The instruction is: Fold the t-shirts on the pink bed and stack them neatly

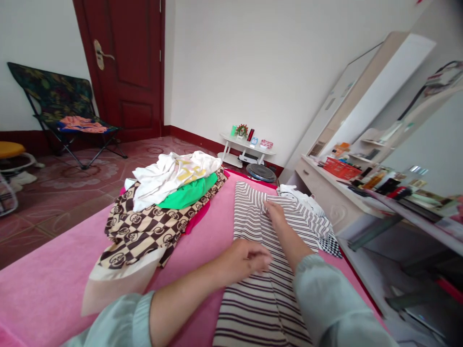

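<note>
A cream shirt with dark stripes [253, 299] lies stretched along the pink bed cover, one sleeve [307, 224] spread to the right. My right hand [274, 212] is at its upper part, fingers closed on the fabric near the shoulder. Over the middle of the shirt is my left hand [249, 258], its fingers loosely bent and apart, with nothing in them. Left of the shirt is a pile: a white garment [170, 176] with yellow print, a green one [191, 193], and brown-and-cream checked cloth [141, 224].
White and black-checked clothes [330, 245] lie at the bed's right edge. Beyond stands a dressing table [321, 183] with a red basket [342, 167] and bottles. A low white stand [246, 143] is by the far wall; a folding chair [54, 96] holds clothes at left.
</note>
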A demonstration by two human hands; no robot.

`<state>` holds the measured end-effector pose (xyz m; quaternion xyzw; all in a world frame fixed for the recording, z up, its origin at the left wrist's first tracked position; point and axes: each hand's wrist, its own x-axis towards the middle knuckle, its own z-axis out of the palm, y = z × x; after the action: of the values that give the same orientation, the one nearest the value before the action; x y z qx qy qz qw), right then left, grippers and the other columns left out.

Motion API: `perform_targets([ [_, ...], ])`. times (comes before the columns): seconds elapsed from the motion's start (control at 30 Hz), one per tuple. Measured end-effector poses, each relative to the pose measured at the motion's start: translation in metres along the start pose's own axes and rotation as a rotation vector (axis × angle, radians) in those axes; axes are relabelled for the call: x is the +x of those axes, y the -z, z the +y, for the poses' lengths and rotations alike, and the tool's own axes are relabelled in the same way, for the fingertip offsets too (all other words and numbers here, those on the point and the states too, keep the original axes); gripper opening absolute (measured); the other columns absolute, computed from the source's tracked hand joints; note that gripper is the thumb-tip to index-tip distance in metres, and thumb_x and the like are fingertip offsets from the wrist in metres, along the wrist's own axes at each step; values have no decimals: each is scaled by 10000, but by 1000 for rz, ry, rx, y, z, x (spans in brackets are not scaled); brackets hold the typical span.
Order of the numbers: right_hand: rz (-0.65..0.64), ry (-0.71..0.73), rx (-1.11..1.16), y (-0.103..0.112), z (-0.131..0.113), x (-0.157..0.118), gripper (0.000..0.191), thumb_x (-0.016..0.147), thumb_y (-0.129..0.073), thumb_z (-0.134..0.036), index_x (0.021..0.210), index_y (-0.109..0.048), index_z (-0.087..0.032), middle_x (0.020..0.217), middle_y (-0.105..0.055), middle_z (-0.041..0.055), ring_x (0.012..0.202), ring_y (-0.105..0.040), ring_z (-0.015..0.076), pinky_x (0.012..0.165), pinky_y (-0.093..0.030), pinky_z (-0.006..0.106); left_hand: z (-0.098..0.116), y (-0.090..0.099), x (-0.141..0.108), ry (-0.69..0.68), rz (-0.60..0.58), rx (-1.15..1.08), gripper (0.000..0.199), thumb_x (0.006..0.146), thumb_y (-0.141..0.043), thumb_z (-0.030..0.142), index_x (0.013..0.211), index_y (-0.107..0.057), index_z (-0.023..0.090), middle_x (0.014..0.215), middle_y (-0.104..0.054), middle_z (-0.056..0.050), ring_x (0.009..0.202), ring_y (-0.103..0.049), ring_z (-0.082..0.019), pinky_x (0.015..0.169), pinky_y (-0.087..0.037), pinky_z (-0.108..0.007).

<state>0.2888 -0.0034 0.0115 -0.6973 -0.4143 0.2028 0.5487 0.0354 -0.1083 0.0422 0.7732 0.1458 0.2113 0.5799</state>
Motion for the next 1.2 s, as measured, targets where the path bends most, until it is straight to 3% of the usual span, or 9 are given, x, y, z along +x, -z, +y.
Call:
perform_targets([
  [0.07,5,6,-41,11,8,-18,239,651,-622,-342,811,-646,-167,767,-680,54,763,-639,218,685,-525,339,-22,14,3,-113,199,307,380,864,-518,409,1173,-612,210,1163,-625,-76,1089,-556,-219,965,-421,-355],
  [0.23,-104,115,-136,46,8,-73,309,567,-700,-291,858,-679,-187,933,-669,50,854,-617,204,803,-493,336,-57,28,2,-144,163,732,441,825,-582,370,1254,-553,271,1386,-454,-73,1272,-397,-278,1056,-314,-453],
  [0.4,-284,111,-268,68,-8,-126,249,757,-560,-419,786,-630,-181,678,-636,3,540,-553,132,573,-451,262,-55,25,6,-109,361,639,345,830,-536,221,1170,-593,228,1171,-585,-62,1065,-550,-193,945,-429,-320],
  [0.57,-511,93,-532,72,-29,-168,427,790,-510,-552,578,-591,-190,500,-555,-22,495,-489,119,483,-320,221,-52,32,10,198,481,674,159,745,-626,280,867,-658,183,858,-623,-23,741,-587,-150,688,-464,-249],
  [0.7,-494,99,-598,75,-35,-184,263,700,-633,-430,576,-611,-199,543,-586,-31,547,-505,121,501,-304,212,-46,29,10,278,475,740,210,708,-656,342,870,-650,210,819,-636,6,723,-580,-140,649,-425,-232],
  [0.87,-419,-3,-509,87,-25,-185,249,735,-563,-380,560,-557,-203,471,-546,-36,511,-526,133,504,-342,220,-43,26,11,305,460,766,118,711,-614,281,805,-649,219,780,-652,23,709,-585,-137,612,-396,-223],
  [1.0,-460,-96,-386,98,-21,-195,207,761,-542,-377,825,-615,-195,497,-548,-54,454,-528,125,494,-361,224,-38,25,8,325,454,781,142,711,-608,295,831,-640,227,785,-656,27,714,-589,-141,616,-391,-226],
  [1.1,-548,-106,-334,105,-26,-211,507,731,-610,-337,1208,-497,-208,540,-542,-83,449,-516,111,486,-342,212,-26,20,2,357,373,819,281,654,-672,419,867,-623,242,746,-642,27,685,-586,-162,590,-379,-241],
  [1.2,-618,-35,-356,111,-33,-229,744,678,-671,-263,1356,-365,-249,575,-506,-94,501,-485,101,486,-305,200,-10,11,-6,369,242,892,339,608,-704,428,887,-622,253,728,-624,16,675,-582,-187,590,-383,-262],
])
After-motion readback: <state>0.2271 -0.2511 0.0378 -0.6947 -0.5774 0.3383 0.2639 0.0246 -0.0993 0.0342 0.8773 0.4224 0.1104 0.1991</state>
